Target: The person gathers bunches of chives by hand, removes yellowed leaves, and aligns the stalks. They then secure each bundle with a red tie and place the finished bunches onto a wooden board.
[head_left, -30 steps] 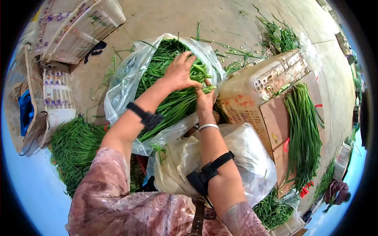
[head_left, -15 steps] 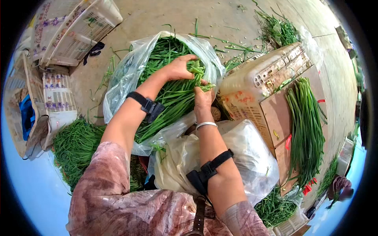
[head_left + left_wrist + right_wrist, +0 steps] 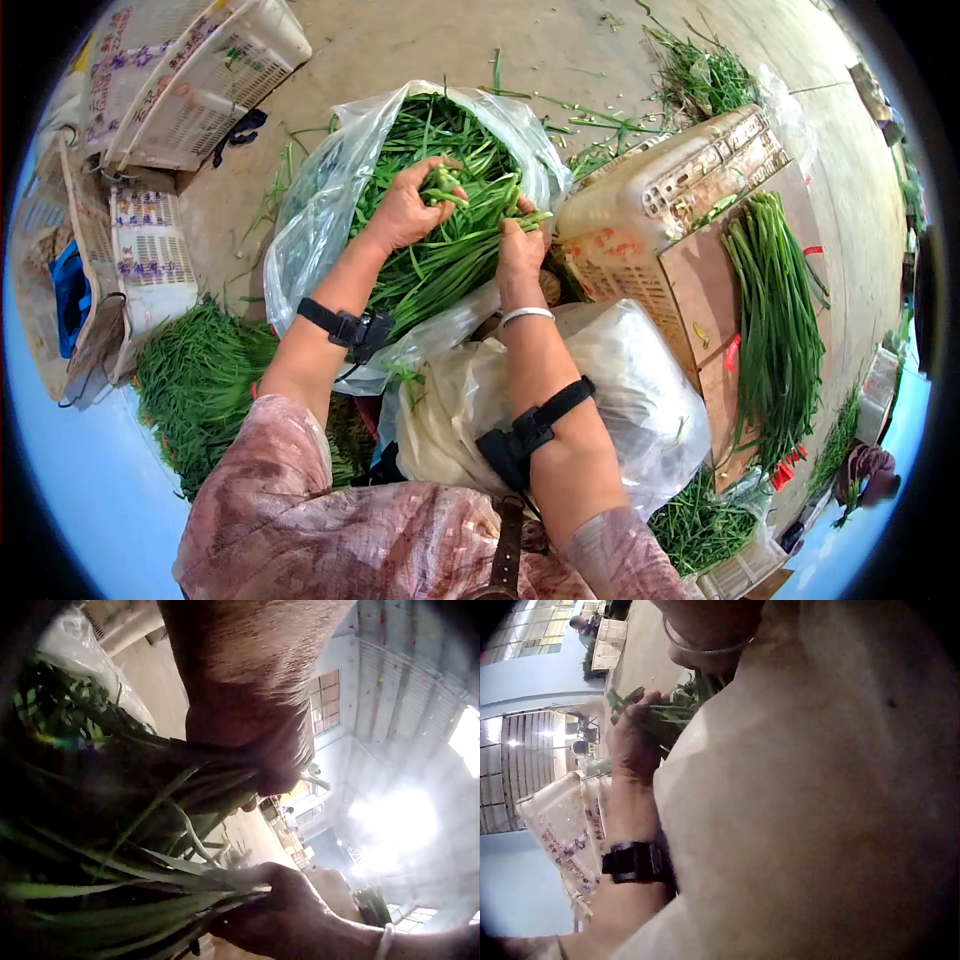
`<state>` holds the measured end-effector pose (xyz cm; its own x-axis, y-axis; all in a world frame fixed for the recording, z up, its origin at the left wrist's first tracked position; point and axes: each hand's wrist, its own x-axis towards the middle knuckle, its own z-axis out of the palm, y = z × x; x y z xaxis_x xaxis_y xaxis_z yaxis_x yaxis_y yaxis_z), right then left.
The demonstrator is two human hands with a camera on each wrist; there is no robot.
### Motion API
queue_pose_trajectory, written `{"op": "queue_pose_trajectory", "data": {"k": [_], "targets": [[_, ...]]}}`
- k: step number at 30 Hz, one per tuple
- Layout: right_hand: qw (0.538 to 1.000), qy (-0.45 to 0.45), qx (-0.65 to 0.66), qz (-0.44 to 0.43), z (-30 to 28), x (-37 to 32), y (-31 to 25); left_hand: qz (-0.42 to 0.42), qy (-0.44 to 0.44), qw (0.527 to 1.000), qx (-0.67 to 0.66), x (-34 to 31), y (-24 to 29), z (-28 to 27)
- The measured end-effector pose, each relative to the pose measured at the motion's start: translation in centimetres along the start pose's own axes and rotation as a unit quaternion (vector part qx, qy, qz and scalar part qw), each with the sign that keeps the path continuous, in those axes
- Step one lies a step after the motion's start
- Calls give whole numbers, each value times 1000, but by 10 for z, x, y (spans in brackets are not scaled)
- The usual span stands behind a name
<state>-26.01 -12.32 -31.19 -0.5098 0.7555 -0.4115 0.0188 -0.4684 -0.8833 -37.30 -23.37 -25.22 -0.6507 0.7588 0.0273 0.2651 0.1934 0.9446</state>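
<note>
My left hand [image 3: 402,210] grips a small bunch of garlic chives, its pale cut ends [image 3: 440,186] poking out past the thumb. To its right, my right hand [image 3: 520,250] holds another bunch of chives [image 3: 460,235] near the stem ends, the long leaves trailing left across the heap. Both hands are over a clear plastic bag [image 3: 318,225] full of loose chives [image 3: 430,130]. In the left wrist view the right hand [image 3: 281,907] pinches flat green leaves. The right wrist view shows the left hand [image 3: 636,739] with curled fingers around green stems; pale plastic covers much of that view.
A stained plastic crate [image 3: 620,220] stands right of the bag, beside a board [image 3: 695,270] bearing a large chive bundle [image 3: 775,320]. White printed crates [image 3: 215,85] stand at far left. More greens [image 3: 205,390] lie at lower left. A pale filled plastic bag [image 3: 640,390] lies under my right forearm.
My left hand, earlier spread beside the right hand's stem ends, has drawn away left with a small bunch of chives gripped in it. The right hand stays nearly in place, holding its bunch.
</note>
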Motion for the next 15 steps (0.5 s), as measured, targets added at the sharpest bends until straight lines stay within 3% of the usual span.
{"op": "queue_pose_trajectory", "data": {"k": [2,4,5,6,10,12,14,15], "targets": [[999,16,41,-10,6,0,-1,8,23,1000,-12,-2,-9,-7],[999,21,7,-38,9,-6,-6,-21,150,985,83,-1,-12,-8],[994,32,-69,-77,11,-10,-9,-14,185,979,82,1,-10,-2],[981,44,-146,-117,13,-14,-12,-9,173,980,98,-1,-7,4],[975,19,-104,-193,30,-29,-17,-41,83,984,151,0,7,36],[978,6,-137,-155,28,-36,-31,-77,72,991,81,1,-5,44],[986,-52,-19,-157,25,-27,-23,-79,74,991,81,1,0,46],[991,-85,22,-96,21,-22,-20,-81,82,990,84,1,1,46]]}}
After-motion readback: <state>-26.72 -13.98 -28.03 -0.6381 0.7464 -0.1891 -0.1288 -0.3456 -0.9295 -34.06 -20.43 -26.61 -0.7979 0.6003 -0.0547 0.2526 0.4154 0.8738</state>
